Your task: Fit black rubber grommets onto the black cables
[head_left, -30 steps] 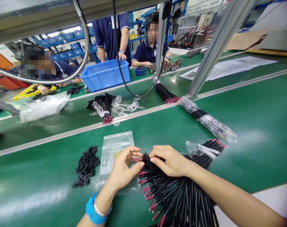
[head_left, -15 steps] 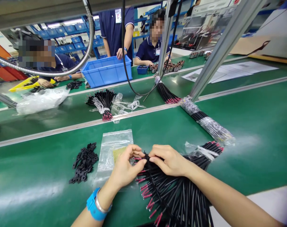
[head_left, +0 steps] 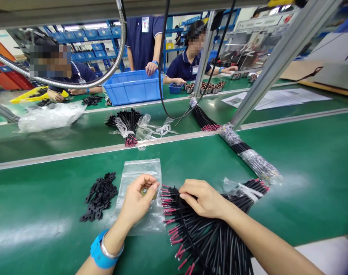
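A fanned bundle of black cables with red wire ends lies in front of me, tied with clear plastic near its far right end. My right hand pinches a black cable at the bundle's upper left. Over the clear plastic bag is my left hand, its thumb and index fingertips together, just left of the wire ends; whatever sits between them is too small to name. Left of the bag there is a pile of small black rubber parts.
Beyond the metal rail lie another tied cable bundle and a white plastic bag. A wrapped cable bundle lies at right. Metal posts slant upward. Three people are across the bench, around a blue bin.
My left hand has moved left, away from the wire ends and my right hand. My right hand stays at the bundle. The person at the back right has turned and reached an arm out.
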### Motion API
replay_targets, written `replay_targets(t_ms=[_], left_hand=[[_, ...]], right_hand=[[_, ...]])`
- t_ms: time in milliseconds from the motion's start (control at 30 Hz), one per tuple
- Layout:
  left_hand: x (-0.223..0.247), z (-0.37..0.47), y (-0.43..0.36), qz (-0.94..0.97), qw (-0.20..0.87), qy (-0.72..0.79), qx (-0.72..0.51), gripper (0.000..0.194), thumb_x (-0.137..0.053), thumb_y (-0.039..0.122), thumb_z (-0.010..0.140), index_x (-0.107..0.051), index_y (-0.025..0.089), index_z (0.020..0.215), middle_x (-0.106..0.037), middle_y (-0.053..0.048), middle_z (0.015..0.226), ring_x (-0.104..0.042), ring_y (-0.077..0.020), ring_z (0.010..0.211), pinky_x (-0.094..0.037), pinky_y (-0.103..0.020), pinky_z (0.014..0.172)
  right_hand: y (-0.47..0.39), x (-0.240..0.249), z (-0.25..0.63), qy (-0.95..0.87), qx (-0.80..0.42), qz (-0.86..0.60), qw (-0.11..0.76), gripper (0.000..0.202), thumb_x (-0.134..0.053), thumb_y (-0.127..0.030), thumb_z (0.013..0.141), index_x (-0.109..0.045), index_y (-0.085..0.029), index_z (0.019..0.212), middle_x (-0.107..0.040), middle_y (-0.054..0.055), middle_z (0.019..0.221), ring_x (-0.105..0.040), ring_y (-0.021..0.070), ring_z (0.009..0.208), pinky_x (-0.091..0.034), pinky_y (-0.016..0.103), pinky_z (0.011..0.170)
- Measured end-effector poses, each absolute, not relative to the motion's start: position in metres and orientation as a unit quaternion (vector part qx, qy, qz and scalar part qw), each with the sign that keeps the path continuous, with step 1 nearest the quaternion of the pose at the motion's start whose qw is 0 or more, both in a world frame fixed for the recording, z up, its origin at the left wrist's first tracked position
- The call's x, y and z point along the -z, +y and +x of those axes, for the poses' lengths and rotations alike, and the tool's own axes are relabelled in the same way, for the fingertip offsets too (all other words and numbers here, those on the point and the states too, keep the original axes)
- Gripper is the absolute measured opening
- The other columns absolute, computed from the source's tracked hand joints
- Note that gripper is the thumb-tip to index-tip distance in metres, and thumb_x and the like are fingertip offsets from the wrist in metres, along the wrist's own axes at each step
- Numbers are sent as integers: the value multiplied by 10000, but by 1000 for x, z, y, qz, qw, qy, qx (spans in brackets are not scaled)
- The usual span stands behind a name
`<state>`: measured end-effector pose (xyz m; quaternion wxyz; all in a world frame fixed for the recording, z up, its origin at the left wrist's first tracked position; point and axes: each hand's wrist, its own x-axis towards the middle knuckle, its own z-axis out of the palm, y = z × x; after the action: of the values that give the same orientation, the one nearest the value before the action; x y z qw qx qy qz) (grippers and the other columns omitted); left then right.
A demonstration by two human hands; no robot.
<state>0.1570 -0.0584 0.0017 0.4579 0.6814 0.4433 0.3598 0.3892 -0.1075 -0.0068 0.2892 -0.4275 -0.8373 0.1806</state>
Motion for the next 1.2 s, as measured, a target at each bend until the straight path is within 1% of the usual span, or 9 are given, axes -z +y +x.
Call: replay_targets(t_ms=[200, 333, 433, 500, 567, 700, 867, 1000, 1200], left_hand=[[-6, 156, -60, 710, 404, 450, -360, 97, -569, 273, 847, -607, 186, 868, -654, -11, 793, -597, -146, 718, -468, -261, 699], [-6, 154, -61, 705, 414, 449, -360, 102, -571, 279, 846, -604, 185, 871, -658, -11, 796, -602, -147, 722, -470, -257, 695], [-6, 152, -61, 702, 423, 446, -360, 108, -570, 288, 848, -598, 186, 870, -663, -14, 823, -607, -149, 747, -470, -258, 714], [-7, 151, -61, 704, 421, 441, -364, 110, -576, 292, 845, -600, 187, 867, -663, -13, 833, -609, -149, 763, -468, -259, 730], [-7, 151, -61, 707, 417, 438, -367, 114, -577, 295, 845, -605, 187, 870, -663, -14, 837, -609, -148, 764, -467, -260, 732], [-7, 151, -60, 696, 421, 439, -383, 135, -595, 308, 824, -612, 177, 850, -662, -20, 803, -606, -151, 719, -477, -264, 690], [-4, 147, -55, 679, 423, 448, -400, 163, -619, 331, 797, -615, 173, 838, -666, -19, 761, -613, -156, 698, -478, -263, 665], [-2, 144, -52, 664, 442, 446, -405, 185, -636, 345, 780, -617, 172, 841, -684, -33, 783, -638, -174, 722, -493, -286, 693], [-2, 146, -52, 625, 501, 431, -416, 243, -679, 378, 737, -606, 169, 838, -697, -40, 783, -667, -191, 757, -513, -300, 724]], right_hand=[[-110, -18, 411, -824, -184, -470, 257, 241, -570, -334, 887, -655, -184, 1056, -628, 80, 900, -569, 201, 862, -463, 332, 792], [-130, -42, 446, -817, -231, -496, 181, 775, -776, -499, 659, -499, -215, 1324, -580, 117, 1195, -507, 286, 1127, -422, 419, 958], [-151, -35, 469, -822, -269, -498, 62, 1168, -846, -529, 477, -309, -195, 1459, -410, 177, 1411, -359, 388, 1291, -259, 540, 1072], [-161, -21, 478, -824, -259, -504, 15, 1299, -872, -488, 406, -226, -179, 1488, -371, 203, 1429, -331, 421, 1302, -132, 589, 1096], [-166, -10, 483, -827, -225, -516, -1, 1343, -889, -423, 364, -207, -164, 1493, -457, 203, 1332, -423, 418, 1217, -166, 586, 1077], [-172, -6, 486, -823, -208, -529, -4, 1152, -861, -323, 410, -353, -115, 1423, -573, 159, 1095, -563, 356, 987, -415, 450, 897], [-202, -16, 491, -810, -229, -540, 27, 424, -635, -179, 582, -531, -203, 992, -615, 46, 868, -606, 250, 733, -432, 321, 654], [-233, -27, 496, -763, -240, -598, 43, 388, -551, -108, 544, -485, -221, 909, -610, 9, 783, -583, 219, 654, -402, 296, 587], [-244, -51, 488, -608, -268, -718, 205, 404, -598, -178, 623, -452, -213, 998, -621, -32, 760, -582, 178, 652, -445, 267, 582]])
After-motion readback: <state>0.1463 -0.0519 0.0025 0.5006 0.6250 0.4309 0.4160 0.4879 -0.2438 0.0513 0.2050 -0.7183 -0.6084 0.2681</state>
